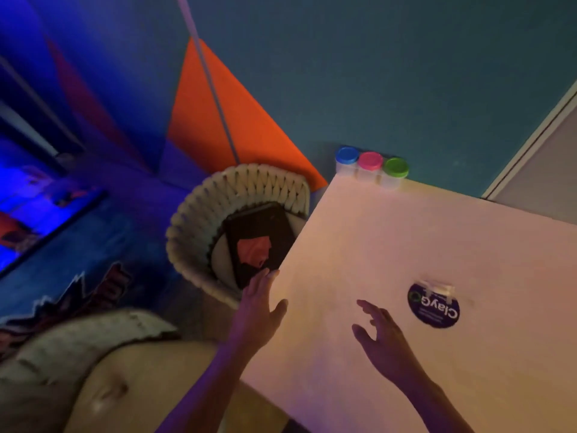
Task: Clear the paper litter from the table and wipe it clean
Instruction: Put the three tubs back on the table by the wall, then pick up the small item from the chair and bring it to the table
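Hands hover over the table (406, 245), both spread and holding nothing: the left hand (260, 303) at about 9 o'clock on the tabletop, its fingertips reaching past the left edge toward the woven basket (199, 232), and the right hand (382, 335) loosely splayed nearer the middle. No paper litter shows on the tabletop from here; a reddish crumpled scrap (251, 253) lies in the basket on a dark flat thing, though I cannot tell whether it is paper. No cloth is in view, so wiping looks like the step to prepare: fetch a cloth, then sweep in overlapping strokes from the far edge toward the near one.

A round dark sticker (434, 306) sits at about 3 o'clock from the right hand; wipe flat across it so its edge does not lift. Three small tubs (371, 167) stand at 12 o'clock on the far edge, so stop short or move them. Elsewhere the top offers wide room; the left edge drops toward the basket.
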{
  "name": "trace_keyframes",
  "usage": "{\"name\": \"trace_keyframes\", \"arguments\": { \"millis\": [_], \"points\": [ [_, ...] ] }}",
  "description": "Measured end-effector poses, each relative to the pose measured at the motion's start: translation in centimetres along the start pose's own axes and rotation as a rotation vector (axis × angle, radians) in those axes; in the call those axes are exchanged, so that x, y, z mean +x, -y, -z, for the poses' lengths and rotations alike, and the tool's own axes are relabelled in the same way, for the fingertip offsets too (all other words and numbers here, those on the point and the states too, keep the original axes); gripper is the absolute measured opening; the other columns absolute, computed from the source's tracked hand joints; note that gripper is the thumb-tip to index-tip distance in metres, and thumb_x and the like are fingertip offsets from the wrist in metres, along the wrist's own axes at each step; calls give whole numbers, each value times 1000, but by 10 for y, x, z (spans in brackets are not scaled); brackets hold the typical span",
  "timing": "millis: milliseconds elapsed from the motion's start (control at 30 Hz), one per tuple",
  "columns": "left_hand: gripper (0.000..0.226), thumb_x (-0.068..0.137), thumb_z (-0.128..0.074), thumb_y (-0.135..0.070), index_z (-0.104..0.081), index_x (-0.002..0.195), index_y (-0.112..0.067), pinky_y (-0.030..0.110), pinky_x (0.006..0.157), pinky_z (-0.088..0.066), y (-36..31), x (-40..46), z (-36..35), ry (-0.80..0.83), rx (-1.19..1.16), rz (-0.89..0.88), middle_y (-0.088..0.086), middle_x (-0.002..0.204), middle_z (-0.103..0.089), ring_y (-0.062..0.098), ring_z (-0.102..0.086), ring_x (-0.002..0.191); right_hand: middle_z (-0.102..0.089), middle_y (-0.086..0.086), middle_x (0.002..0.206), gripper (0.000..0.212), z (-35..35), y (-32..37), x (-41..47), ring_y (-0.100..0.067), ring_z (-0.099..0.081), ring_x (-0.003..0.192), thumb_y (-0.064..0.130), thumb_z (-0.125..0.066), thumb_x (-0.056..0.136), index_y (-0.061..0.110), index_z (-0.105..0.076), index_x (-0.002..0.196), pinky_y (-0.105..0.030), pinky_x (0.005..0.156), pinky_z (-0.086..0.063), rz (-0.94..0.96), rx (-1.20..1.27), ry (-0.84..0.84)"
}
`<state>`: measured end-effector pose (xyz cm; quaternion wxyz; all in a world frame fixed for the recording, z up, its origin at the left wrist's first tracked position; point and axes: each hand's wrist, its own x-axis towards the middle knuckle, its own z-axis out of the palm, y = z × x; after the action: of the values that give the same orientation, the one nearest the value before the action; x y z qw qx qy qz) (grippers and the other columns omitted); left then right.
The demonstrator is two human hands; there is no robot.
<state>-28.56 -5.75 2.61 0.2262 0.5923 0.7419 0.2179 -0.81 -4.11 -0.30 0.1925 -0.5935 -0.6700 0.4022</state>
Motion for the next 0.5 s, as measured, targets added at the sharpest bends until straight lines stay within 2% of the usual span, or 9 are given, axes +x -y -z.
{"name": "trace_keyframes", "arguments": {
  "millis": [133,267,500],
  "points": [
    [67,93,-66,-35,-35,152,-24,35,105,-41,21,-71,-4,-33,28,95,1,157,-32,22,-38,139,-48,2,138,49,-24,4,-38,-23,-54,126,29,-62,95,32,-46,141,-37,97,-48,18,-32,86],
    [66,91,-69,-31,-40,150,-24,43,105,-45,45,-138,-9,-28,-12,216,5,150,-39,26,-43,133,-47,-1,139,48,-50,11,-70,-25,-51,126,29,-59,97,30,-44,143,-37,94,-48,72,-89,176],
    [68,88,-71,-29,-41,149,-19,38,110,-39,93,-228,-9,-24,-9,395,6,153,-36,28,-43,134,-48,-3,139,49,-106,47,-97,-26,-54,123,29,-60,96,28,-45,142,-38,95,-49,170,-118,285]
  ]
}}
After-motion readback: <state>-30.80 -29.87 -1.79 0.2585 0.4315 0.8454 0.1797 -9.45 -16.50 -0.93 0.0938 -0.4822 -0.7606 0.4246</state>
